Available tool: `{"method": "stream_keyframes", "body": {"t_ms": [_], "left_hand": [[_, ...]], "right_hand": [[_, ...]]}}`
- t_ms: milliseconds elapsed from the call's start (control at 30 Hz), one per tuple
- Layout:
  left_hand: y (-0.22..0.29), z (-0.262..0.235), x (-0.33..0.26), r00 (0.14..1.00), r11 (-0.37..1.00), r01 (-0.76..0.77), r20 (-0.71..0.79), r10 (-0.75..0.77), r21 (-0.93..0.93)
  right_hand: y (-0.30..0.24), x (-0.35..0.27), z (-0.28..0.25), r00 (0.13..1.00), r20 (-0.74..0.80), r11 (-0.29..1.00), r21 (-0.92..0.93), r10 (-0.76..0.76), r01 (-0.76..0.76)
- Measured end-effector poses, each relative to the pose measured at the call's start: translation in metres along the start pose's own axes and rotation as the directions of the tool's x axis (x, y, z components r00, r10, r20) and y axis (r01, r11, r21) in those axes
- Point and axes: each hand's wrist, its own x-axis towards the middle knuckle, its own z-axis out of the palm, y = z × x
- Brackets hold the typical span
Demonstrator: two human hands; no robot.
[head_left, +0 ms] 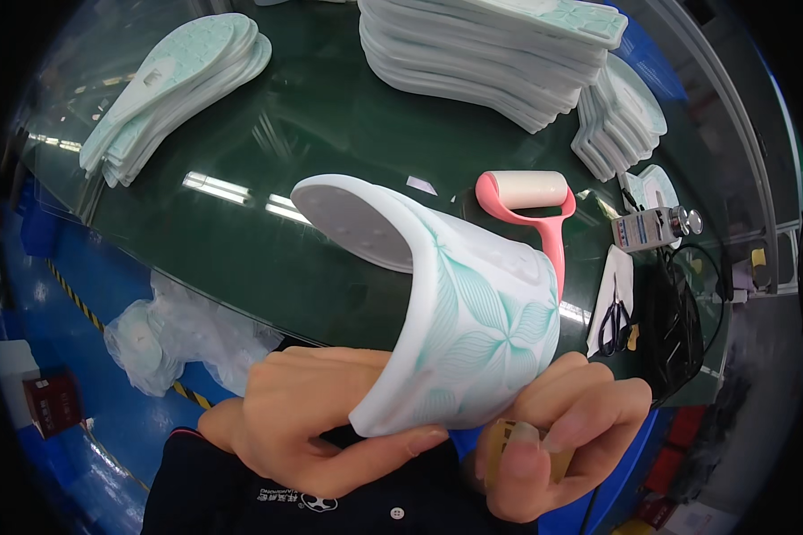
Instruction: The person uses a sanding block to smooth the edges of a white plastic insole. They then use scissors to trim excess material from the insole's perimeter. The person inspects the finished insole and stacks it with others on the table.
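A white foam pad with a green leaf print (486, 330) is bent into a curve in front of me, its grey underside showing at the far left end. My left hand (317, 415) grips its near edge, thumb on the printed face and fingers behind. Against the pad's right side, my right hand (571, 428) is closed, pinching a small flat tan piece (501, 446) between thumb and fingers. What that piece is made of I cannot tell. Beyond the pad lies a lint roller (531, 190) with a pink handle, partly covered by the pad.
Stacks of similar pads stand at the far left (183, 85), far middle (482, 62) and far right (620, 116) of the dark green table (241, 223). At right are a metal-capped bottle (647, 230), scissors (612, 325) and a black pouch (674, 321). A plastic bag (165, 334) hangs low left.
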Motion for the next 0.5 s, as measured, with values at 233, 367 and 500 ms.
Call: {"method": "stream_keyframes", "body": {"t_ms": [233,367,500], "left_hand": [[0.005,0.002,0.000,1.000,1.000,0.007,-0.001,-0.007,0.008],[0.003,0.003,0.002,1.000,1.000,0.006,0.024,-0.005,-0.009],[0.001,0.003,-0.002,1.000,1.000,-0.001,-0.004,0.001,-0.008]], "right_hand": [[0.003,0.004,-0.007,0.987,0.158,0.996,0.088,-0.036,0.022],[-0.001,0.006,-0.008,0.983,0.179,0.999,0.007,-0.040,0.039],[0.004,0.012,-0.015,0.949,0.310,0.997,0.059,-0.060,0.044]]}}
